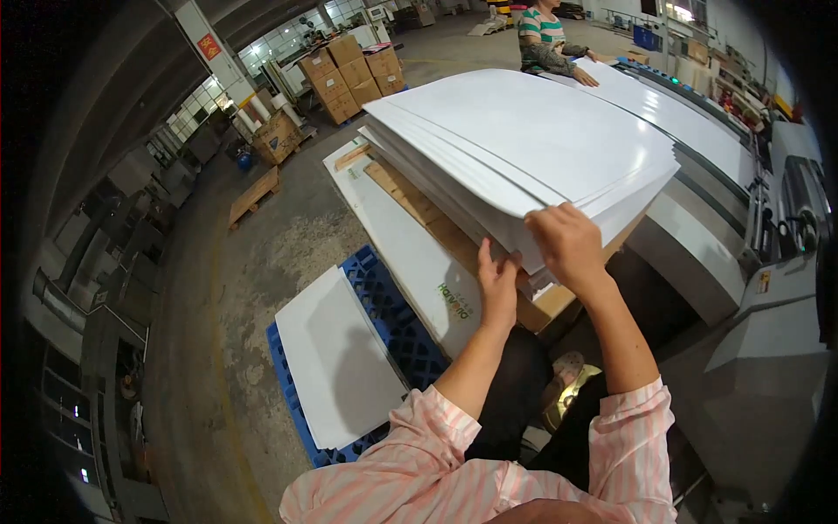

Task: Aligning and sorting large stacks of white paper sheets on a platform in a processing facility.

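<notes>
A tall stack of large white glossy sheets (524, 131) stands before me, its upper sheets fanned and out of line at the near edge. My right hand (569, 246) is closed over the near corner of the top sheets, which bend upward there. Lower down, at the near left corner of the stack, my left hand (499, 284) has its fingers apart against the sheet edges. Some of its fingertips are hard to make out against the paper.
Left of the stack lies a white printed board (410, 262). A blue plastic pallet (301, 419) carries a lower pile of white sheets (336, 362). A grey machine (698, 253) stands at right, with a co-worker (546, 44) beside it. Cardboard boxes (349, 74) stand farther back.
</notes>
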{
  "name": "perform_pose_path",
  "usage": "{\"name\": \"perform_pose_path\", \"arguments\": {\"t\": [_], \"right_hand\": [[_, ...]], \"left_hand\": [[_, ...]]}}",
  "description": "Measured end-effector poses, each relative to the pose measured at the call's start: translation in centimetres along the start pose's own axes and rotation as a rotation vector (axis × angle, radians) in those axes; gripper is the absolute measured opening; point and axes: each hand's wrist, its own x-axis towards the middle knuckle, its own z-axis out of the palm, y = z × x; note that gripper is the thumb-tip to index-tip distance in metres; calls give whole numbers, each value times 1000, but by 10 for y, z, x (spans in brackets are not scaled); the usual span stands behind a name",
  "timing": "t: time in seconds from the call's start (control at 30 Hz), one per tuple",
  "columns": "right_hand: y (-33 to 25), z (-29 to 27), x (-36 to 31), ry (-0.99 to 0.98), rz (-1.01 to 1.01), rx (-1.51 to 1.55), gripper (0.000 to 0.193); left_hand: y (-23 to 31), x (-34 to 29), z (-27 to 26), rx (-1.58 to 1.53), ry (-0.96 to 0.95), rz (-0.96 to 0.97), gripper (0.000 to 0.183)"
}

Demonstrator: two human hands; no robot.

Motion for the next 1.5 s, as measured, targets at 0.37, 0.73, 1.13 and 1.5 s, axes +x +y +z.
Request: {"name": "perform_pose_path", "arguments": {"t": [0.37,0.73,1.13,1.5], "right_hand": [[13,7,-14,-402,2,-375,11],[-1,10,-13,-379,109,-235,18],[19,4,-6,-140,-277,-208,10],[38,0,8,-33,613,417,19]], "left_hand": [[15,0,3,-247,-163,-90,36],[16,-8,8,-230,5,-135,37],[11,-1,7,-147,-84,-85,48],[8,-7,6,189,-30,-11,22]]}}
